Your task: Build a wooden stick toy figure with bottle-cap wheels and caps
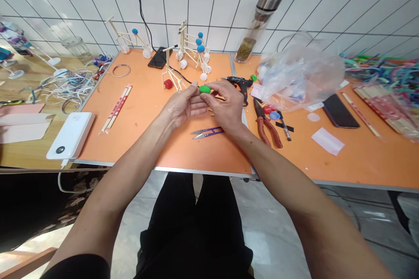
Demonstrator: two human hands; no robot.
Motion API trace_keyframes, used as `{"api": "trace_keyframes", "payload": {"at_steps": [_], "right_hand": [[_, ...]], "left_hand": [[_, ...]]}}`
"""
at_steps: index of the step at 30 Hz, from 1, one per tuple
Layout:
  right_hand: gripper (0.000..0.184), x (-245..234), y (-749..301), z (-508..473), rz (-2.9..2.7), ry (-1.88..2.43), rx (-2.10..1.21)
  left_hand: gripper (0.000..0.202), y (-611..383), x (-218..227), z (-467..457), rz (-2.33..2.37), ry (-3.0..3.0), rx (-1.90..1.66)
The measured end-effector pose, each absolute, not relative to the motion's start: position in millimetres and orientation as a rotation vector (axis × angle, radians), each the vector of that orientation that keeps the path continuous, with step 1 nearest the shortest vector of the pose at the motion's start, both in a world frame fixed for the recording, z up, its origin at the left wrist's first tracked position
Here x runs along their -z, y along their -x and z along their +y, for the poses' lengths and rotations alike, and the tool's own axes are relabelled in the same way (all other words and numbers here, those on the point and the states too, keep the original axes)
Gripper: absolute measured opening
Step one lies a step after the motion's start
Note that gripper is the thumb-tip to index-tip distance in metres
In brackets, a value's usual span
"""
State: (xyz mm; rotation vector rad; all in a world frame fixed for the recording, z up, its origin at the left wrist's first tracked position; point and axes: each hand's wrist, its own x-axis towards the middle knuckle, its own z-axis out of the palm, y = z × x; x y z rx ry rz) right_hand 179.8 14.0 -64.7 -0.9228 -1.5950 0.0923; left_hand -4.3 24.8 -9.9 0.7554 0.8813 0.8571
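My right hand (229,103) pinches a smooth green lump of what looks like modelling clay (204,89) between thumb and forefinger. Palm turned up, my left hand (183,107) lies close beside it, fingers stretched under the lump and thumb at its left end. Purple thread snips (209,131) rest on the orange table just below my hands. Behind them stands a small stick model (170,72) with a red ball (168,83). Farther back are more stick models (188,45) with blue balls (200,48) and white wheels.
To the right lie a black glue gun (240,85), red-handled pliers (266,126), a plastic bag (301,74) and a phone (340,111). A glass bottle (258,28) stands by the tiled wall. Wrapped chopsticks (116,109) and a white power bank (70,135) are on the left.
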Motion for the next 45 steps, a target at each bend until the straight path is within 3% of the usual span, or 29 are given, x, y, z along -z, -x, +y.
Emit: {"api": "trace_keyframes", "payload": {"at_steps": [5, 10, 16, 26, 33, 45], "right_hand": [[0.015, 63, -180, 13, -1.582, 0.891, -0.117], [0.027, 61, -180, 10, -1.631, 1.018, -0.08], [0.013, 59, -178, 7, -1.682, 1.153, -0.065], [0.01, 60, -182, 9, -1.69, 1.095, -0.019], [0.024, 59, -178, 7, -1.722, 1.155, 0.013], [0.027, 61, -181, 10, -1.679, 1.032, -0.136]], "left_hand": [[0.042, 2, 11, 23, 0.819, -0.671, -0.811], [0.042, -2, 9, 17, 0.783, -0.649, -0.822], [0.049, -6, 7, 12, 0.828, -0.689, -0.826], [0.07, -1, 12, 18, 0.944, -0.891, -0.892], [0.068, -3, 17, 14, 0.939, -0.945, -0.908], [0.069, -1, 9, 18, 0.959, -0.887, -0.933]]}}
